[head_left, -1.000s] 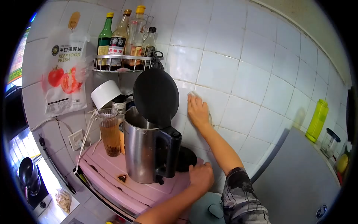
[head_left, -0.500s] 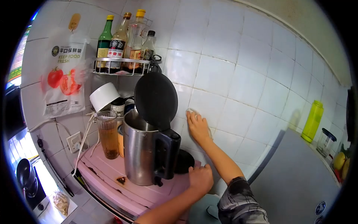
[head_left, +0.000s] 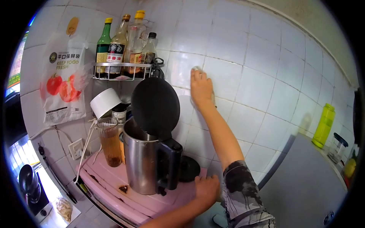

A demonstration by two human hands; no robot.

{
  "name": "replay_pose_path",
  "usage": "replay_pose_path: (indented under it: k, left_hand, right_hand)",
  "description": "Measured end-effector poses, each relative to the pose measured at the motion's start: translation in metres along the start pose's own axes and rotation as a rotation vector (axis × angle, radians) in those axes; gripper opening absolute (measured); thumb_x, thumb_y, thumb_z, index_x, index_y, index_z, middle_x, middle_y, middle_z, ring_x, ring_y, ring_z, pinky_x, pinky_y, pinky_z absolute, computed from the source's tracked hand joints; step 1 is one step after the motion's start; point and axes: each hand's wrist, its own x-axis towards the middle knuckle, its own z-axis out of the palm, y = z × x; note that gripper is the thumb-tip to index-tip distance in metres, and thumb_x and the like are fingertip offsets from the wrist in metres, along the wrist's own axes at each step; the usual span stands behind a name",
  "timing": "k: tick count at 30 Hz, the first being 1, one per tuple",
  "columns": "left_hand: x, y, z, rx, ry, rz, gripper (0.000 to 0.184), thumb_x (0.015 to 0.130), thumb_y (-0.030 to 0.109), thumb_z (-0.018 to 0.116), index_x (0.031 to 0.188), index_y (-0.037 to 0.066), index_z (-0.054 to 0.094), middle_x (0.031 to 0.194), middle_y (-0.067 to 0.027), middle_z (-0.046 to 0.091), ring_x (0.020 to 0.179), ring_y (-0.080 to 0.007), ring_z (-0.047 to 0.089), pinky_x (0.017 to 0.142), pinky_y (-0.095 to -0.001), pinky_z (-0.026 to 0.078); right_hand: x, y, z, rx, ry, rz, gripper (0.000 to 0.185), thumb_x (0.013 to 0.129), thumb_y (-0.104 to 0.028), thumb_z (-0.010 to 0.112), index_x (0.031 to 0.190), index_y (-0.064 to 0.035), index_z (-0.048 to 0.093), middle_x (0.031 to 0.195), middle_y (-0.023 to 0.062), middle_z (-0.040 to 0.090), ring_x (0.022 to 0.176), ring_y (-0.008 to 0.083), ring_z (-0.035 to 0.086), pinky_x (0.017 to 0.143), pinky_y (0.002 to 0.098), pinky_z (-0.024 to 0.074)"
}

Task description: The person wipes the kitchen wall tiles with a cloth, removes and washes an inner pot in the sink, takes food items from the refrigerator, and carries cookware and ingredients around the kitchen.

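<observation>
My right hand [head_left: 201,88] is pressed to the tiled wall, fingers pointing up. Under it is a pale cloth [head_left: 196,68], mostly covered; only its edges show past the fingertips and palm. Lower down, my left hand [head_left: 207,190] is curled at the right side of the pink top [head_left: 171,201]; anything inside its fingers is hidden. Left of it stands a steel electric kettle [head_left: 141,163] with its black lid [head_left: 156,106] raised. A round black base [head_left: 189,169] lies behind the kettle handle, close to my left hand.
A glass of brown liquid [head_left: 110,142] and a tilted white pot [head_left: 105,102] stand left of the kettle. Above, a wire rack [head_left: 121,71] holds several sauce bottles. A grey panel [head_left: 304,182] with a green bottle [head_left: 323,125] on its ledge is at right.
My right hand has slid up the wall with the cloth, from below the rack's level to about beside it. My left hand has stayed nearly in place. The view has shifted slightly.
</observation>
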Motion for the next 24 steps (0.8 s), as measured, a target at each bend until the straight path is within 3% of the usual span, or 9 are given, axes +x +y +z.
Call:
replay_pose_path:
  k: [2, 6, 8, 10, 14, 18, 20, 24]
  left_hand:
    - [-0.004, 0.001, 0.002, 0.024, 0.039, 0.025, 0.007, 0.071, 0.014, 0.059, 0.076, 0.010, 0.060, 0.071, -0.0078, 0.066, 0.070, -0.0223, 0.063, 0.071, -0.0389, 0.037]
    - [-0.005, 0.002, 0.005, 0.028, 0.079, 0.026, 0.009, 0.068, 0.015, 0.060, 0.075, 0.010, 0.060, 0.069, -0.0085, 0.065, 0.067, -0.0224, 0.063, 0.070, -0.0389, 0.037]
    - [-0.007, 0.002, 0.002, 0.039, 0.029, 0.029, 0.011, 0.067, 0.017, 0.062, 0.076, 0.010, 0.061, 0.069, -0.0092, 0.065, 0.066, -0.0228, 0.063, 0.071, -0.0399, 0.037]
    - [-0.008, 0.003, 0.004, 0.037, -0.004, 0.046, 0.012, 0.067, 0.017, 0.062, 0.077, 0.010, 0.062, 0.070, -0.0094, 0.066, 0.068, -0.0231, 0.064, 0.072, -0.0399, 0.037]
    - [-0.009, 0.011, -0.012, 0.049, -0.109, 0.022, 0.011, 0.070, 0.017, 0.061, 0.079, 0.011, 0.064, 0.075, -0.0101, 0.066, 0.075, -0.0242, 0.064, 0.076, -0.0396, 0.038]
    - [-0.008, 0.010, -0.016, 0.057, -0.173, 0.047, 0.010, 0.072, 0.017, 0.060, 0.078, 0.011, 0.063, 0.079, -0.0103, 0.067, 0.079, -0.0250, 0.064, 0.076, -0.0393, 0.038]
    - [-0.008, 0.008, -0.013, 0.037, -0.177, 0.061, 0.015, 0.077, 0.021, 0.057, 0.083, 0.008, 0.064, 0.080, -0.0115, 0.067, 0.076, -0.0256, 0.065, 0.077, -0.0452, 0.040]
    - [-0.010, 0.006, -0.010, 0.066, -0.118, 0.076, 0.010, 0.073, 0.018, 0.059, 0.077, 0.009, 0.062, 0.077, -0.0102, 0.066, 0.077, -0.0260, 0.064, 0.075, -0.0404, 0.039]
  right_hand:
    - [-0.011, -0.009, 0.000, 0.009, -0.002, -0.020, 0.036, 0.078, -0.010, 0.053, 0.111, 0.0026, 0.057, 0.104, 0.0066, 0.054, 0.091, 0.0214, 0.052, 0.066, 0.0338, 0.0447]
    - [-0.060, -0.026, -0.002, 0.111, -0.035, -0.212, 0.034, 0.078, -0.010, 0.052, 0.109, 0.0026, 0.058, 0.106, 0.0076, 0.054, 0.089, 0.0210, 0.051, 0.066, 0.0328, 0.0442]
    - [-0.092, -0.030, -0.016, 0.126, -0.191, -0.263, 0.043, 0.078, -0.012, 0.051, 0.120, -0.0013, 0.055, 0.110, 0.0069, 0.054, 0.092, 0.0210, 0.052, 0.067, 0.0320, 0.0430]
    - [-0.129, -0.022, -0.029, 0.202, -0.252, -0.385, 0.036, 0.079, -0.010, 0.051, 0.112, 0.0009, 0.057, 0.108, 0.0074, 0.054, 0.091, 0.0206, 0.051, 0.064, 0.0314, 0.0420]
    - [-0.167, 0.027, -0.057, 0.273, -0.261, -0.505, 0.041, 0.079, -0.010, 0.051, 0.118, -0.0012, 0.054, 0.109, 0.0082, 0.054, 0.091, 0.0202, 0.052, 0.064, 0.0317, 0.0421]
    - [-0.128, 0.088, -0.078, -0.085, -0.252, -0.214, 0.049, 0.077, -0.009, 0.053, 0.125, -0.0046, 0.051, 0.112, 0.0097, 0.054, 0.091, 0.0221, 0.052, 0.065, 0.0344, 0.0426]
    - [-0.088, 0.118, -0.081, -0.114, -0.180, -0.041, 0.049, 0.076, -0.006, 0.052, 0.126, -0.0059, 0.051, 0.115, 0.0099, 0.053, 0.093, 0.0243, 0.051, 0.068, 0.0366, 0.0432]
    - [-0.018, 0.126, -0.068, -0.060, -0.048, 0.125, 0.048, 0.077, -0.003, 0.050, 0.125, -0.0060, 0.051, 0.118, 0.0084, 0.053, 0.098, 0.0259, 0.051, 0.074, 0.0377, 0.0440]
